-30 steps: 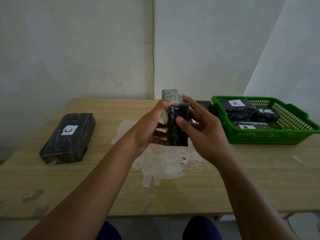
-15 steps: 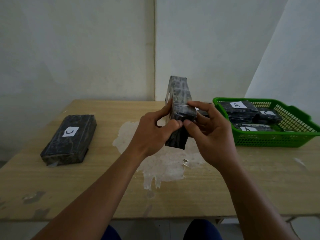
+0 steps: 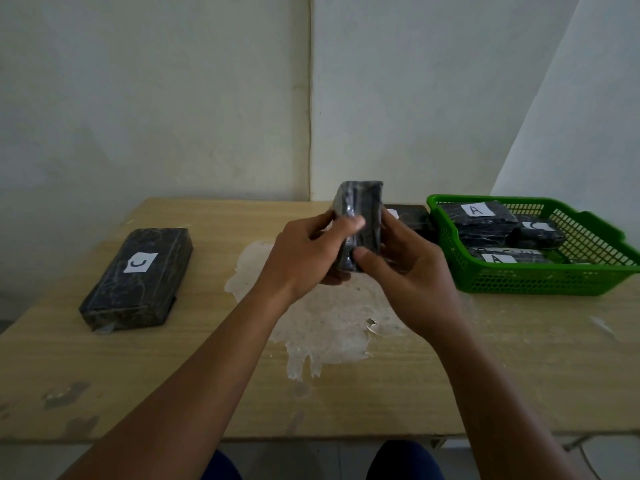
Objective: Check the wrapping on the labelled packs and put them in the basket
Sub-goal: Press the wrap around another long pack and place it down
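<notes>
Two hands hold one black wrapped pack [image 3: 360, 223] upright above the bench [image 3: 207, 375], to the left of the green basket [image 3: 540, 278] and apart from it. The left hand [image 3: 304, 258] grips the pack from its left side, with the thumb laid across the front face; the right hand [image 3: 412, 271] grips it from the right side, its thumb pressing near the lower edge. The label of this pack is not visible. Inside the basket I count three packs: one marked A [image 3: 479, 220] at the back, one marked C [image 3: 536, 232] to its right, and another marked A [image 3: 502, 258] at the front. One more pack [image 3: 408, 216] lies flat on the bench just beside the left wall of the basket, partly hidden behind the hands; its label cannot be read. One pack marked C [image 3: 138, 275] lies flat on the bench far to the left of the basket, well apart from the hands. This makes six packs in total. Between this far pack and the basket, under the hands, the surface of the bench has one large pale patch [image 3: 329, 323] where the top layer is peeled off
</notes>
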`<state>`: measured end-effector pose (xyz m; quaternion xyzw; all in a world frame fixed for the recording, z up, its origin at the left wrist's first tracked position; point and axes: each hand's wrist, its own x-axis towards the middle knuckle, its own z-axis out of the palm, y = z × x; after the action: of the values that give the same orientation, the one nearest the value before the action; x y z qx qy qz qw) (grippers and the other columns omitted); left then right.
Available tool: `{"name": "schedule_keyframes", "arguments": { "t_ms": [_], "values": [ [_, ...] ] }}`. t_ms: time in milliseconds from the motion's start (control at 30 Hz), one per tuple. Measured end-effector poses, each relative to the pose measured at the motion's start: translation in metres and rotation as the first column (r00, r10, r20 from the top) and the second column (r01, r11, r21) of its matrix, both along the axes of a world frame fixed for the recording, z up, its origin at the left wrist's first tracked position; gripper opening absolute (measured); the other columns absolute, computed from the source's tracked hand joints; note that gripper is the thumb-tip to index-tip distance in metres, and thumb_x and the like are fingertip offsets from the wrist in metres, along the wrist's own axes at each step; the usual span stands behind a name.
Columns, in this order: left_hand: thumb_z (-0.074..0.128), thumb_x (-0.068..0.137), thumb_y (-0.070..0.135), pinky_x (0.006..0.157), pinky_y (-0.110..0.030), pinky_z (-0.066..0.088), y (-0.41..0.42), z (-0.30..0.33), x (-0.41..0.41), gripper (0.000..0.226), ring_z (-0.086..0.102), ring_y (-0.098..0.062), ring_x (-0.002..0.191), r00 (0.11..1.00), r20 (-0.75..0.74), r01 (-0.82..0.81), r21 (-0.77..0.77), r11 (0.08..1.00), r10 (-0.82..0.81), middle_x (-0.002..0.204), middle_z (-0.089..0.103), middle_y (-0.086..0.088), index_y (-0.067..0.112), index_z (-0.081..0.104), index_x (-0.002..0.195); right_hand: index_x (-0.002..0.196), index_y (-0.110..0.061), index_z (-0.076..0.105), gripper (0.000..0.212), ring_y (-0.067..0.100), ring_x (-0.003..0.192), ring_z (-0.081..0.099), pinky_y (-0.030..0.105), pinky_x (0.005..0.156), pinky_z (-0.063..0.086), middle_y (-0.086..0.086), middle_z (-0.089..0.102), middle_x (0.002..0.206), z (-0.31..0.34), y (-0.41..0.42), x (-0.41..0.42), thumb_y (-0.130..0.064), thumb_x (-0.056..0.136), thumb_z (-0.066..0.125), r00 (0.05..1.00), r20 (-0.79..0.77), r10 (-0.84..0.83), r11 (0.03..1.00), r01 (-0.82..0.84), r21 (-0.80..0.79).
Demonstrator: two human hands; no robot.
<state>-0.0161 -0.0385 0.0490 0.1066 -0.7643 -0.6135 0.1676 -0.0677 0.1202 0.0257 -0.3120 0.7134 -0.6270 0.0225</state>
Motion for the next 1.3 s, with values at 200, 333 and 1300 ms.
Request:
{"name": "schedule_keyframes", "arguments": {
  "t_ms": [200, 333, 1300],
  "values": [
    [0.067, 0.099, 0.031, 0.081, -0.047, 0.067, -0.002, 0.005, 0.002, 0.022, 0.08, -0.033, 0.076, 0.993, 0.064, 0.092, 0.045, 0.995, -0.095, 0.095, 0.082, -0.01, 0.017, 0.082, 0.105, 0.125, -0.037, 0.068, 0.044, 0.006, 0.093, 0.079, 0.022, 0.07, 0.062, -0.013, 0.082, 0.107, 0.019, 0.002, -0.01, -0.01, 0.092, 0.077, 0.979, 0.204, -0.009, 0.995, 0.03, -0.1],
    [0.065, 0.097, 0.03, 0.082, -0.053, 0.066, -0.006, 0.008, 0.0, 0.025, 0.079, -0.039, 0.075, 0.99, 0.104, 0.091, 0.06, 0.994, -0.097, 0.093, 0.082, -0.011, 0.012, 0.083, 0.098, 0.117, -0.034, 0.071, 0.041, 0.008, 0.083, 0.08, 0.019, 0.059, 0.058, -0.009, 0.083, 0.098, 0.027, -0.002, -0.018, -0.005, 0.088, 0.078, 0.956, 0.293, 0.021, 0.993, 0.013, -0.113],
    [0.084, 0.075, 0.044, 0.111, -0.048, 0.052, -0.028, -0.011, -0.004, 0.1, 0.055, -0.008, 0.14, 0.944, -0.121, 0.257, -0.31, 0.915, -0.306, 0.152, 0.058, 0.006, 0.026, 0.037, 0.162, 0.158, -0.028, 0.04, 0.111, 0.022, 0.134, 0.062, 0.054, 0.104, 0.057, -0.001, 0.059, 0.145, 0.002, 0.011, -0.025, -0.041, 0.061, 0.094, 0.986, 0.017, 0.168, 0.984, -0.167, -0.059]
  ]
}}
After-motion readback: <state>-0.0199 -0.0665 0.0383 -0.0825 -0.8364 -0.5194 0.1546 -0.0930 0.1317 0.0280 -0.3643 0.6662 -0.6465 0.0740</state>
